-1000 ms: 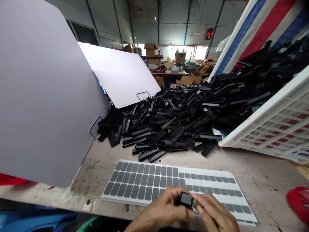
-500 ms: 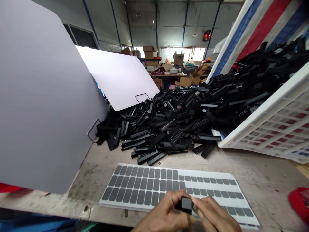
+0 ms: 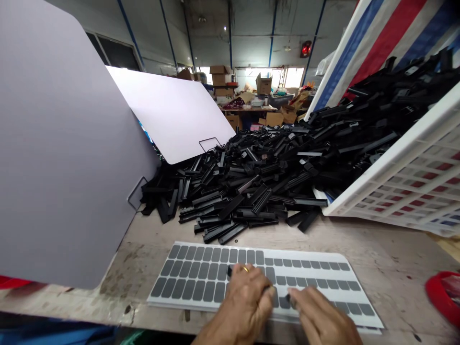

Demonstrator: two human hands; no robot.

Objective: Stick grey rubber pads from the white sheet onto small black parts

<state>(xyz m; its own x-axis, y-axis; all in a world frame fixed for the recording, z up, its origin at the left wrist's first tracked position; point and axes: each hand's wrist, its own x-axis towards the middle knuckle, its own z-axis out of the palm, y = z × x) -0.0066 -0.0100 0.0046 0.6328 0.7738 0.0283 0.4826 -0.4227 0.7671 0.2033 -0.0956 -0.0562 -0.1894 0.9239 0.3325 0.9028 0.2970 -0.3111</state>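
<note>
Nearby, a worn bench (image 3: 377, 258) w/ sticker sheet (image 3: 323, 278) was seen, black parts (image 3: 258, 177) piled far. Left hand (image 3: 247, 302) was curled round a small part; right hand (image 3: 319, 318) pinched at sheet.

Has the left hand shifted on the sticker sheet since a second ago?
Yes. The left hand moved forward and left over the sticker sheet, now covering the small black part it held up before.

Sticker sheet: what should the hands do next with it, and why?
Probably peel one grey pad free. Both the left hand and right hand rest on the sticker sheet, fingertips pinching at a pad; the black part is barely visible under the left hand.
</note>
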